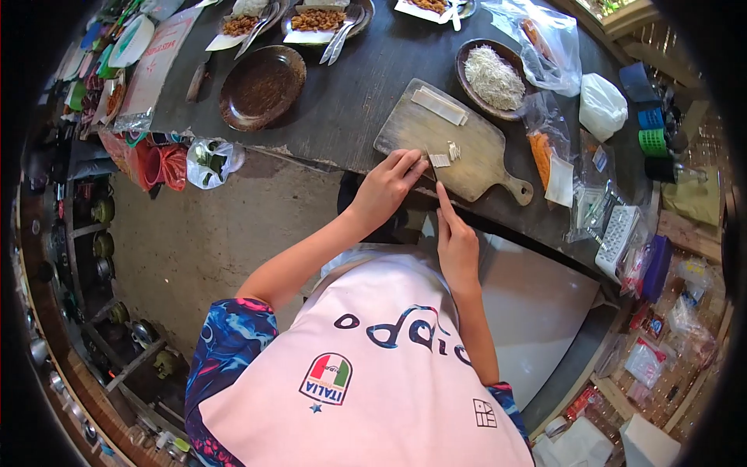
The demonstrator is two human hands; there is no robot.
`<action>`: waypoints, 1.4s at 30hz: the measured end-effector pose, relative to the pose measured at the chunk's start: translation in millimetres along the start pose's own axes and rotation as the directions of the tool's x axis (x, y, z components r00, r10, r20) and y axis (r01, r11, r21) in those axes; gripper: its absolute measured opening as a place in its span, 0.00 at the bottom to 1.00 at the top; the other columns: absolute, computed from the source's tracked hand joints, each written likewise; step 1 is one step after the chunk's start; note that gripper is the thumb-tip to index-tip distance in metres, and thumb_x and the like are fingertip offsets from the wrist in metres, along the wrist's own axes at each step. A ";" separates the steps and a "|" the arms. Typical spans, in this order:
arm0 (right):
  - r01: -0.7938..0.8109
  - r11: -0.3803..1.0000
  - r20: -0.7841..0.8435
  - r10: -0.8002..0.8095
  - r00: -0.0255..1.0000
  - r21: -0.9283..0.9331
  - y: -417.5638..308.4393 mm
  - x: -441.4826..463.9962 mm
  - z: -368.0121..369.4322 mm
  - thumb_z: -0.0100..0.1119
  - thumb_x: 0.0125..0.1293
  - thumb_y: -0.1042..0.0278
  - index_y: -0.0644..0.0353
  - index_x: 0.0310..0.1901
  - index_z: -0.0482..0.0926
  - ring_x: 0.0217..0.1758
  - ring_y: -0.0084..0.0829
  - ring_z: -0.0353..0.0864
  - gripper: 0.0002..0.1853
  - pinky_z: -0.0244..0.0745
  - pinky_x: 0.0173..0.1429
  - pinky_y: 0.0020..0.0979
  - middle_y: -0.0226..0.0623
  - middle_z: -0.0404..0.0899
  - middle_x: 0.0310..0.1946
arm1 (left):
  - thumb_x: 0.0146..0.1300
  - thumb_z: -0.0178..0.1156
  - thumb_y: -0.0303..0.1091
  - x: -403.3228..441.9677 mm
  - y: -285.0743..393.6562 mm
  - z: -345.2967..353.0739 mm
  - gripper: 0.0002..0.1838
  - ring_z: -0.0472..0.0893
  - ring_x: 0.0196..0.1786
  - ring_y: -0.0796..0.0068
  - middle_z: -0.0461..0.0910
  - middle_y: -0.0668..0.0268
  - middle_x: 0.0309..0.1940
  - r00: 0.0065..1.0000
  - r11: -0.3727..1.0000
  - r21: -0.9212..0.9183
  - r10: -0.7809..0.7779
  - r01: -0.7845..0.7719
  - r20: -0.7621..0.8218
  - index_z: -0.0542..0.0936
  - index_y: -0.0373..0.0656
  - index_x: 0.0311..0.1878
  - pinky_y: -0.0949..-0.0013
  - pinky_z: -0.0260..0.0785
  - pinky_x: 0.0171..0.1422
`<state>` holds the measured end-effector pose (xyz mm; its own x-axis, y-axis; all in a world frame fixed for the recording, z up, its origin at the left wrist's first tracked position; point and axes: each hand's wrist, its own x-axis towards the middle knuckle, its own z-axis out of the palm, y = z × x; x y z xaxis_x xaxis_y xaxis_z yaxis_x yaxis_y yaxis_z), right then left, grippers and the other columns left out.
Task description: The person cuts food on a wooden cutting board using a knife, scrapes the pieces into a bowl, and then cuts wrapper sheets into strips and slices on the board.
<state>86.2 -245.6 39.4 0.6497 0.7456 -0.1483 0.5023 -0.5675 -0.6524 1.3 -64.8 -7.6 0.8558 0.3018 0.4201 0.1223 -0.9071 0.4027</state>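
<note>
A worn wooden cutting board (486, 144) with a handle lies at the table's front edge. My left hand (391, 185) is at its near left edge, fingertips pinched on a pale strip (440, 160). My right hand (457, 245) is closed round a knife, index finger stretched along the thin dark blade (435, 174); the knife's handle is hidden in the palm. Small cut pale sticks (454, 150) lie on the board just beyond the strip. Farther back on it rests a stack of longer pale strips (440, 105).
A bowl of white shreds (493, 75) stands behind the board, near plastic bags (603, 107) and a bag with orange food (541, 152). Left are a brown plate (263, 87) and another knife (198, 81). Plates of food with cutlery (319, 22) line the back.
</note>
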 end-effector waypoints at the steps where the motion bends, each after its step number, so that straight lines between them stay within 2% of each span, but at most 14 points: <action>1: -0.001 1.000 -0.009 0.001 1.000 0.008 -4.5 8.6 3.0 0.56 0.81 0.67 0.33 0.79 0.70 0.41 0.54 0.87 0.28 0.80 0.46 0.47 0.52 0.85 0.40 | 0.56 0.66 0.20 -0.7 0.6 0.5 0.26 0.78 0.63 0.60 0.77 0.62 0.59 1.000 1.000 -0.004 -0.004 0.004 0.004 0.82 0.36 0.61 0.61 0.78 0.67; 2: 0.002 1.000 -0.023 -0.001 1.000 0.017 -7.5 18.1 4.5 0.56 0.81 0.68 0.35 0.78 0.71 0.42 0.56 0.86 0.27 0.80 0.48 0.45 0.55 0.85 0.40 | 0.56 0.66 0.20 0.8 0.0 0.9 0.26 0.78 0.64 0.60 0.77 0.62 0.59 1.000 1.000 -0.003 -0.004 0.004 0.005 0.82 0.36 0.61 0.61 0.78 0.68; 5: 0.048 0.999 -0.080 -0.048 0.996 -0.003 -4.4 34.7 14.4 0.54 0.82 0.64 0.31 0.80 0.69 0.41 0.51 0.88 0.28 0.81 0.45 0.50 0.47 0.86 0.40 | 0.54 0.65 0.19 3.0 0.7 -1.1 0.27 0.78 0.63 0.59 0.77 0.61 0.58 1.000 1.000 0.002 0.019 -0.019 0.001 0.82 0.35 0.62 0.59 0.78 0.67; 8: 0.065 0.996 -0.191 -0.053 0.980 0.054 -4.4 24.1 16.5 0.54 0.82 0.63 0.31 0.79 0.69 0.41 0.52 0.88 0.27 0.81 0.45 0.50 0.47 0.87 0.41 | 0.58 0.62 0.23 1.6 -4.0 -1.0 0.24 0.78 0.65 0.59 0.77 0.59 0.60 0.999 0.999 0.010 0.044 -0.044 0.016 0.82 0.33 0.61 0.61 0.77 0.68; 11: -0.017 0.996 -0.126 0.028 0.992 0.088 -10.2 8.0 10.0 0.54 0.82 0.63 0.29 0.79 0.70 0.42 0.52 0.88 0.27 0.81 0.45 0.50 0.47 0.87 0.40 | 0.58 0.63 0.21 1.9 -4.9 -6.3 0.24 0.79 0.62 0.57 0.78 0.59 0.58 1.000 1.000 -0.017 0.001 -0.002 -0.019 0.82 0.34 0.61 0.59 0.77 0.66; 14: -0.048 0.984 -0.084 0.063 0.994 0.169 -10.5 0.4 4.7 0.55 0.82 0.63 0.28 0.78 0.71 0.39 0.57 0.86 0.27 0.80 0.46 0.47 0.59 0.83 0.37 | 0.62 0.64 0.21 7.1 -8.0 -13.4 0.21 0.79 0.60 0.56 0.79 0.61 0.56 0.998 0.997 -0.060 -0.049 0.047 -0.033 0.83 0.36 0.60 0.58 0.77 0.64; 20: -0.072 0.975 -0.057 0.086 0.995 0.211 -2.2 -3.6 3.2 0.55 0.82 0.58 0.27 0.77 0.72 0.38 0.59 0.85 0.25 0.79 0.46 0.48 0.59 0.82 0.35 | 0.67 0.67 0.22 13.5 -18.7 -17.8 0.13 0.81 0.55 0.57 0.82 0.61 0.52 0.991 0.990 -0.101 -0.111 0.103 -0.079 0.88 0.38 0.54 0.57 0.77 0.58; 23: -0.140 0.980 0.010 0.140 0.990 0.143 -5.7 -3.3 -7.9 0.54 0.82 0.58 0.25 0.77 0.71 0.44 0.54 0.89 0.25 0.82 0.48 0.49 0.52 0.88 0.42 | 0.67 0.68 0.23 16.3 -17.5 -18.6 0.12 0.82 0.54 0.58 0.82 0.61 0.51 0.989 0.987 -0.115 -0.121 0.111 -0.083 0.88 0.38 0.53 0.56 0.77 0.57; 26: -0.163 0.968 0.029 0.160 0.987 0.190 -6.8 -4.2 -10.6 0.54 0.82 0.58 0.28 0.77 0.73 0.43 0.56 0.88 0.24 0.82 0.49 0.46 0.54 0.88 0.43 | 0.67 0.68 0.22 14.7 -16.1 -18.6 0.12 0.82 0.54 0.58 0.82 0.62 0.51 0.988 0.986 -0.120 -0.130 0.119 -0.085 0.88 0.38 0.53 0.57 0.77 0.57; 29: -0.173 0.907 0.059 0.163 0.985 0.383 2.0 -1.2 -11.8 0.55 0.82 0.59 0.33 0.76 0.74 0.45 0.57 0.87 0.23 0.81 0.52 0.41 0.56 0.87 0.46 | 0.67 0.68 0.22 15.2 -13.0 -16.5 0.12 0.82 0.54 0.59 0.82 0.62 0.51 0.986 0.982 -0.140 -0.140 0.127 -0.086 0.88 0.38 0.53 0.57 0.78 0.57; 32: -0.149 0.879 0.012 0.162 0.987 0.454 12.8 1.1 -17.5 0.55 0.82 0.59 0.39 0.75 0.75 0.49 0.57 0.87 0.23 0.80 0.56 0.37 0.57 0.87 0.49 | 0.67 0.68 0.22 14.9 -8.5 -13.8 0.12 0.82 0.53 0.59 0.82 0.61 0.50 0.987 0.981 -0.147 -0.142 0.129 -0.078 0.88 0.38 0.53 0.58 0.78 0.57; 36: -0.075 0.926 -0.114 0.126 0.985 0.370 9.6 0.7 -20.2 0.55 0.82 0.59 0.43 0.75 0.76 0.55 0.55 0.87 0.23 0.79 0.60 0.39 0.55 0.87 0.54 | 0.69 0.67 0.24 16.5 -2.6 -10.3 0.12 0.80 0.54 0.57 0.81 0.60 0.52 0.991 0.977 -0.178 -0.126 0.115 -0.048 0.87 0.36 0.53 0.57 0.77 0.59; 37: 0.058 0.941 -0.206 0.012 0.979 0.332 13.1 0.5 -9.0 0.55 0.82 0.61 0.43 0.75 0.76 0.51 0.54 0.86 0.23 0.79 0.56 0.44 0.53 0.86 0.49 | 0.69 0.67 0.24 17.1 -0.4 -9.5 0.12 0.80 0.54 0.57 0.81 0.60 0.52 0.992 0.978 -0.180 -0.119 0.110 -0.039 0.87 0.36 0.53 0.57 0.77 0.59; 42: -0.023 0.965 -0.123 0.057 0.991 0.262 1.1 -3.8 0.3 0.56 0.80 0.64 0.38 0.76 0.75 0.41 0.51 0.84 0.25 0.79 0.50 0.47 0.46 0.77 0.36 | 0.68 0.66 0.23 22.0 8.3 -2.8 0.12 0.80 0.55 0.56 0.81 0.60 0.51 0.997 0.979 -0.191 -0.073 0.067 -0.024 0.87 0.35 0.53 0.57 0.77 0.60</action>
<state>84.2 -249.0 39.1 0.7429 0.6630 -0.0926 0.3202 -0.4734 -0.8206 19.7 -64.9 7.3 0.8324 0.3744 0.4086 0.0816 -0.8120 0.5779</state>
